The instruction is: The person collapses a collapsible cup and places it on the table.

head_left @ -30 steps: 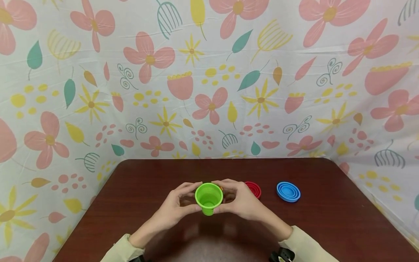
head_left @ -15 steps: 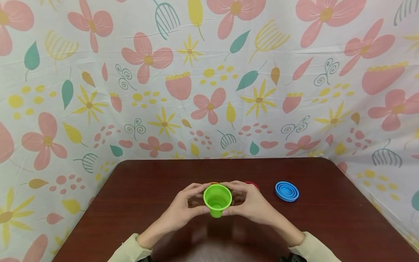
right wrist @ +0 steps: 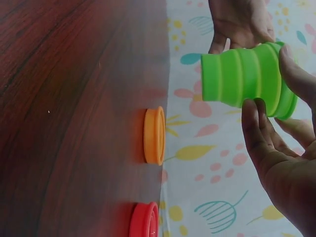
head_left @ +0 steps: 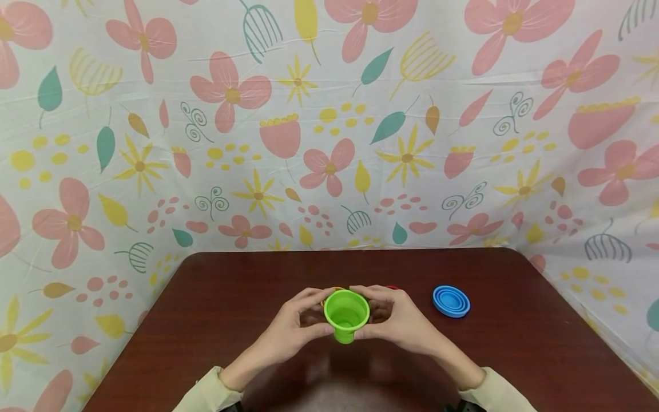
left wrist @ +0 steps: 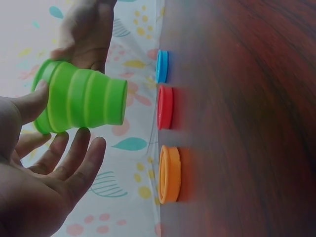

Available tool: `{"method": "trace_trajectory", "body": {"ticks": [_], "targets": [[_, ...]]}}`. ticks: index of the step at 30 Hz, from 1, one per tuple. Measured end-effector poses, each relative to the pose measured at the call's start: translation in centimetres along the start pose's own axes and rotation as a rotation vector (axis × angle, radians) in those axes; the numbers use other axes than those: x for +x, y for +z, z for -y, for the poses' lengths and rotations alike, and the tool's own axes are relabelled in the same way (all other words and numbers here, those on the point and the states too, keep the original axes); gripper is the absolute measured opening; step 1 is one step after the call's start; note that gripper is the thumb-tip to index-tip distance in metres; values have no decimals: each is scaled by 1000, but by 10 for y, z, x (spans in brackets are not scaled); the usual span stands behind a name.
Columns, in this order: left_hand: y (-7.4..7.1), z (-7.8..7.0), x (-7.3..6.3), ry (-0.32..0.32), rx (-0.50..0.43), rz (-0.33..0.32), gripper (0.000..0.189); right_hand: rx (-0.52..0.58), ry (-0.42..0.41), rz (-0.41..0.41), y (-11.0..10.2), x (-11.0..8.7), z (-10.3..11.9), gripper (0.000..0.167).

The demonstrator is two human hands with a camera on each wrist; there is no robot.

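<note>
A green collapsible cup [head_left: 346, 312], stretched to full height in ridged steps, is held above the table with its wide mouth facing up toward the head camera. My left hand [head_left: 293, 321] grips its left side, thumb and fingers near the rim. From the other side my right hand [head_left: 400, 320] pinches it the same way. In the left wrist view the cup's stepped wall [left wrist: 86, 98] shows clear of the tabletop. Behind it, an orange collapsed cup [left wrist: 170, 174] and a red collapsed cup [left wrist: 166, 108] lie flat, mostly hidden by the cup and hands in the head view.
A blue collapsed cup [head_left: 451, 301] lies flat on the dark wooden table [head_left: 515, 349], right of my right hand. Together with the orange and red ones it forms a row. A flower-patterned cloth [head_left: 329, 114] hangs behind the table and along its sides.
Both hands have shifted slightly right with the green cup, covering more of the red cup in the head view. The grip and the cup's extended shape look the same.
</note>
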State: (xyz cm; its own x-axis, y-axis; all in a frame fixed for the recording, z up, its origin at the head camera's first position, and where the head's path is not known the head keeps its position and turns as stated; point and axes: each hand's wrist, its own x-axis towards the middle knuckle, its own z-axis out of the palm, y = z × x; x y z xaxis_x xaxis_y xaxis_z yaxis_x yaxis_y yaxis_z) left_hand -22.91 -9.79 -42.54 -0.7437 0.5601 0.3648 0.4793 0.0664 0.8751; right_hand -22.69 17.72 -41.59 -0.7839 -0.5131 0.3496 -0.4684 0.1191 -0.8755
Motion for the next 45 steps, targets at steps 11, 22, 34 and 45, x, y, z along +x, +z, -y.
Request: {"method": "trace_trajectory", "body": {"ticks": [11, 22, 34, 45], "targets": [[-1, 1, 0, 1, -22, 8, 69, 45, 63, 23, 0, 0, 1, 63], [0, 3, -1, 8, 10, 15, 57, 23, 81, 18, 0, -1, 0, 56], [-3, 8, 1, -3, -41, -19, 52, -127, -31, -120, 5, -2, -1, 55], [-4, 6, 2, -137, -203, 9, 52, -164, -187, -133, 4, -1, -6, 44]]}}
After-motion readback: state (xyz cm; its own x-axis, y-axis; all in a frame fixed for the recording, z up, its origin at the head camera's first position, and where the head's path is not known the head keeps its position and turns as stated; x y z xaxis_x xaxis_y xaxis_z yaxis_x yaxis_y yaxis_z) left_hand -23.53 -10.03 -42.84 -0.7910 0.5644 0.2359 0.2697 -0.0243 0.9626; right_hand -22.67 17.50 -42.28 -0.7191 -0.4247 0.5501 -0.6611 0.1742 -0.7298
